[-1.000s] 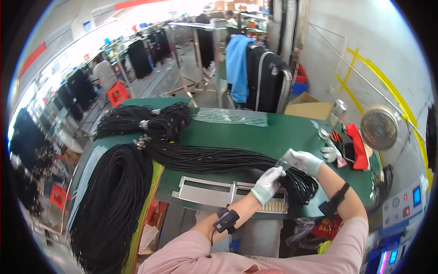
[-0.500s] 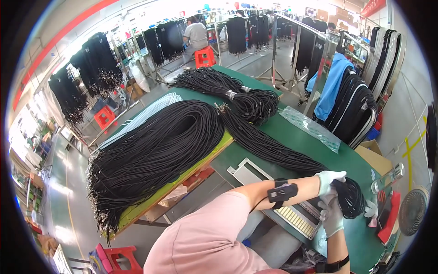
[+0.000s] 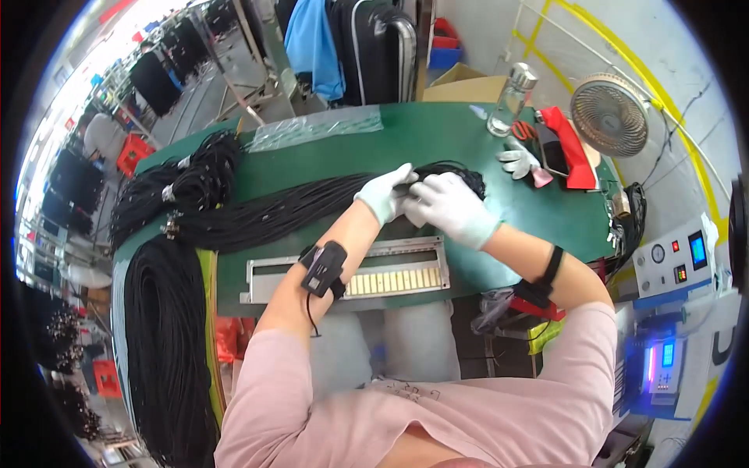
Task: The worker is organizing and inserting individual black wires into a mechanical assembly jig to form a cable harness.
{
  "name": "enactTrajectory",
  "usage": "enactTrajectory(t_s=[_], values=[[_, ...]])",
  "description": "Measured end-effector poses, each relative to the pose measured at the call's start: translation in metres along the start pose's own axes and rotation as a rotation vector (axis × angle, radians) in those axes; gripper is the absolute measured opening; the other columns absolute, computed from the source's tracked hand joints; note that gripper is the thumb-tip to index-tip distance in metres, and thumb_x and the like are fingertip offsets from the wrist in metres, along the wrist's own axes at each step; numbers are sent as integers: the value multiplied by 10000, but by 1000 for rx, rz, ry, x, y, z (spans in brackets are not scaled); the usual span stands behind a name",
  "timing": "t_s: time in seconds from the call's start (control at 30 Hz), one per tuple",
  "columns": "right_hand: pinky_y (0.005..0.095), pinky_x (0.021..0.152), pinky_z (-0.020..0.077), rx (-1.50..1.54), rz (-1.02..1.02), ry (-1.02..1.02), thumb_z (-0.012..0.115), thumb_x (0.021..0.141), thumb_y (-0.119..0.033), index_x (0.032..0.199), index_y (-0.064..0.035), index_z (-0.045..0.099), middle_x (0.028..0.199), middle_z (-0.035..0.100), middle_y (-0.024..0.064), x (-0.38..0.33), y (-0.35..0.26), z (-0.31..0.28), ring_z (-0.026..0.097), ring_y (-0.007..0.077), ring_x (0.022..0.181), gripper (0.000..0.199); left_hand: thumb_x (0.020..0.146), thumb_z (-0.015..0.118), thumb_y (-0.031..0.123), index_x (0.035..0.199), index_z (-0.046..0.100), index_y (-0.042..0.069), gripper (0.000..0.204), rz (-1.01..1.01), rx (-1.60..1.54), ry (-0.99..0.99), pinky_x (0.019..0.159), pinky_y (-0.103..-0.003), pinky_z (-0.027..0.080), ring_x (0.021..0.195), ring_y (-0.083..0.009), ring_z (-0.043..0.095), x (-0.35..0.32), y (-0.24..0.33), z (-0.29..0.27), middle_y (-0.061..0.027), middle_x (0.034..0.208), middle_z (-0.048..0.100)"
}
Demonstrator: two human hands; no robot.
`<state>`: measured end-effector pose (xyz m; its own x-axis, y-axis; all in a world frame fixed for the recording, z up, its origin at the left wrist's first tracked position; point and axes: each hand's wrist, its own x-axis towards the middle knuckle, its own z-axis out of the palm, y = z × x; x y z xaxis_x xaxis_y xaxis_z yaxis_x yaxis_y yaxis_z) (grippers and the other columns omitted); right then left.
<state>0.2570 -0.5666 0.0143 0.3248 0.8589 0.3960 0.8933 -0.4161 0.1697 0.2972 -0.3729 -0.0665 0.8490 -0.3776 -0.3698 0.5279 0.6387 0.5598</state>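
A long bundle of black cables point(image 3: 289, 208) lies across the green table, its right end coiled into a loop. My left hand point(image 3: 384, 193), in a white glove, grips the bundle just left of that loop. My right hand point(image 3: 451, 209), gloved too, bends over the same spot, its fingertips close to the left ones and pinched on the cables. What lies between the fingertips is hidden. Below the bundle, a metal frame point(image 3: 269, 287) with a row of cream blocks sits along the table's near edge.
Thick cable coils point(image 3: 168, 335) lie at the left, with a tied bundle point(image 3: 199, 175) behind. At the right stand a glass bottle point(image 3: 511, 105), a spare glove point(image 3: 516, 160), red-handled scissors point(image 3: 524, 131) and a fan point(image 3: 608, 115). A plastic sheet point(image 3: 320, 129) lies along the far edge.
The view has swung to the right, showing more of the right wall and machines. My hands remain on the bundle near its looped end, my right hand now coming over it from the right.
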Motion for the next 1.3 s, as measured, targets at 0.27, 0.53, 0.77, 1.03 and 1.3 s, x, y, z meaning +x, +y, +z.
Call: enactTrajectory(t_s=[0.27,0.53,0.77,1.03,1.3], values=[[401,791,465,255,128,162,698,707,-210,1037,-115,589,1008,578,80,-11,17,21,568,285,924,361,877,677,341,925,628,94,256,-137,96,156,814,-374,500,922,-248,580,-20,4,17,-100,955,611],[408,858,481,551,697,296,751,729,-274,1163,-97,554,1073,581,136,-13,32,33,578,349,996,508,854,707,322,881,619,113,228,-171,497,106,787,-325,503,899,-223,604,-39,14,17,-59,925,618],[411,865,484,290,600,129,724,773,-308,1205,-143,530,1127,581,171,35,34,24,586,375,1022,501,876,681,212,837,601,64,173,38,465,29,855,-369,506,875,-224,605,-48,-23,22,-64,831,618],[429,849,477,627,718,-48,650,842,-377,1207,-59,506,1059,615,228,53,48,51,596,393,1002,506,876,651,70,901,584,-18,113,299,-125,-155,976,-458,465,978,-261,581,-36,-65,3,-124,961,606],[371,825,494,723,770,125,647,862,-375,1202,-17,522,1035,644,213,53,46,24,636,336,956,509,784,746,19,1250,468,-56,547,230,136,6,1063,-437,393,1166,-272,518,-49,-31,15,-178,1175,564]])
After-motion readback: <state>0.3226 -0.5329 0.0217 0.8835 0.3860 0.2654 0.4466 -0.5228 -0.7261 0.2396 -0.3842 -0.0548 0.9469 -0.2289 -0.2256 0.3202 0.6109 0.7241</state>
